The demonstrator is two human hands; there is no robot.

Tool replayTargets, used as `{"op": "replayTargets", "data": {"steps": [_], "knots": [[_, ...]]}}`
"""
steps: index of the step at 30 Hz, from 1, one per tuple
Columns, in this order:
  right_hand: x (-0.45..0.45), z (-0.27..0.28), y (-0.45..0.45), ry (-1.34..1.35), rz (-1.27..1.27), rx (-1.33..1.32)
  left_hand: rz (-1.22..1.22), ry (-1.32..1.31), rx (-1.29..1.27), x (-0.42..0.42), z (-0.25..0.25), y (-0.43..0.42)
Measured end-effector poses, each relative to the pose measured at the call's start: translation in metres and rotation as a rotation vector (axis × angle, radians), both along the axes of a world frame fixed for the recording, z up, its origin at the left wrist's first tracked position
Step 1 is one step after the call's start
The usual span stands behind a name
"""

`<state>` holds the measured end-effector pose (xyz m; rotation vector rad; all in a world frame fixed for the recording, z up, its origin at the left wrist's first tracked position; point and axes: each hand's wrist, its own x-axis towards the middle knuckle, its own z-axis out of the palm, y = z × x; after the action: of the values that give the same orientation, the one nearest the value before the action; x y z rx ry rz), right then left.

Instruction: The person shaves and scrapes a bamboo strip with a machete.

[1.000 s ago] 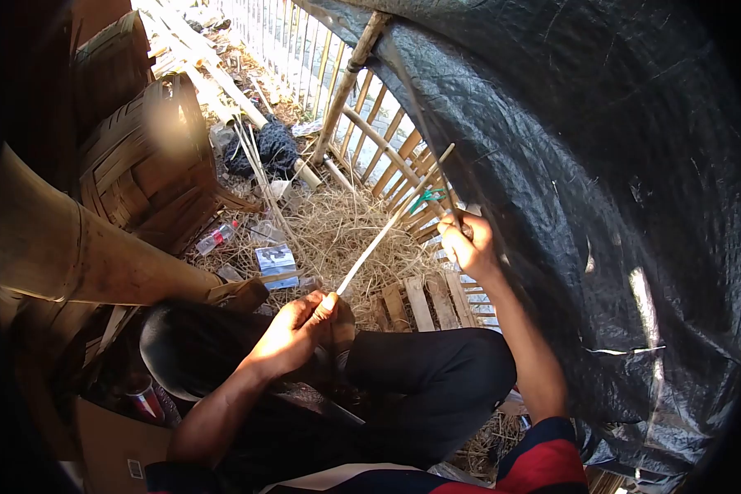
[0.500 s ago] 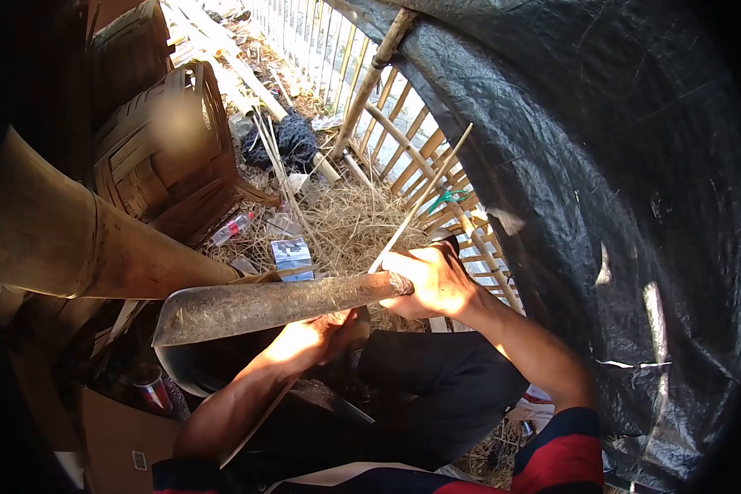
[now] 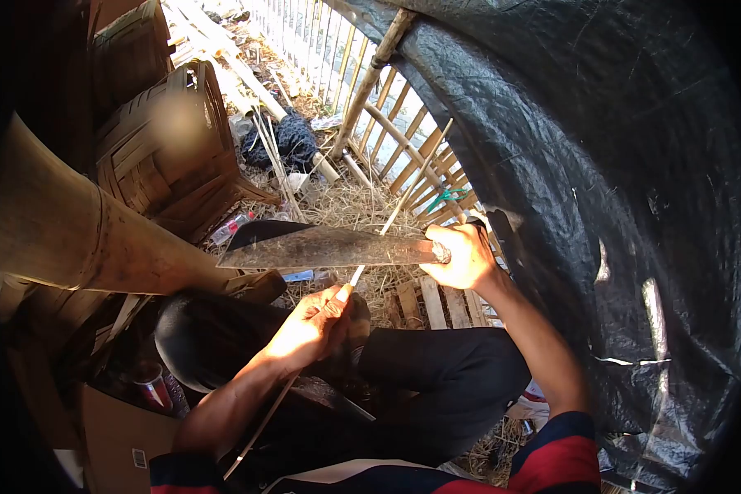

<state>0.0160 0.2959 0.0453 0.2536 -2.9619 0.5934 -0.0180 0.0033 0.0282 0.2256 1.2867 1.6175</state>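
Observation:
My left hand [image 3: 311,328] is closed round a thin bamboo strip [image 3: 403,198], low in the middle above my lap. The strip slants up to the right, and its lower end shows below my wrist. My right hand [image 3: 463,255] grips the handle of a wide-bladed machete [image 3: 321,249]. The blade lies across the strip, a little above my left hand, with its tip pointing left. Part of the strip is hidden behind the blade.
A thick bamboo pole [image 3: 115,235] and woven baskets [image 3: 160,148] stand at the left. Shavings [image 3: 346,206] and a plastic bottle [image 3: 232,228] lie on the ground. A slatted bamboo fence [image 3: 387,132] is ahead, a black tarp [image 3: 584,198] at the right, a cardboard box [image 3: 119,436] lower left.
From the tarp side, my right hand has brought the machete across the strip. Since half a second ago the blade has moved up and right, away from my left hand. My left hand still holds the strip.

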Motion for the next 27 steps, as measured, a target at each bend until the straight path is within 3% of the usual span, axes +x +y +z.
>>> {"op": "replayTargets", "data": {"steps": [3, 5, 6, 10, 13, 15, 17, 21, 27], "knots": [[0.007, -0.009, 0.017, -0.096, -0.056, 0.085, -0.007, -0.002, -0.004, 0.001, -0.002, 0.0], [0.014, -0.039, 0.039, 0.29, -0.054, 0.032, 0.019, -0.017, -0.011, 0.001, 0.002, 0.0], [0.016, -0.034, 0.045, 0.198, -0.044, 0.126, 0.018, -0.016, -0.011, 0.001, 0.001, 0.0], [0.02, -0.031, 0.052, 0.0, -0.159, 0.047, -0.002, -0.011, 0.028, 0.002, -0.004, 0.0], [0.025, -0.036, 0.032, 0.5, -0.027, -0.038, 0.003, -0.025, 0.032, 0.003, -0.003, 0.003], [0.024, -0.026, 0.018, 0.362, 0.037, -0.026, 0.002, -0.011, 0.019, 0.003, -0.003, 0.004], [0.013, 0.008, -0.002, -0.167, 0.047, 0.016, -0.038, -0.019, 0.043, 0.003, -0.004, 0.004], [-0.005, 0.015, -0.033, -0.032, 0.171, -0.016, 0.035, -0.063, -0.008, 0.005, 0.003, 0.005], [-0.009, 0.006, -0.01, -0.125, 0.075, -0.058, 0.023, -0.067, 0.043, 0.004, -0.004, 0.003]]}}
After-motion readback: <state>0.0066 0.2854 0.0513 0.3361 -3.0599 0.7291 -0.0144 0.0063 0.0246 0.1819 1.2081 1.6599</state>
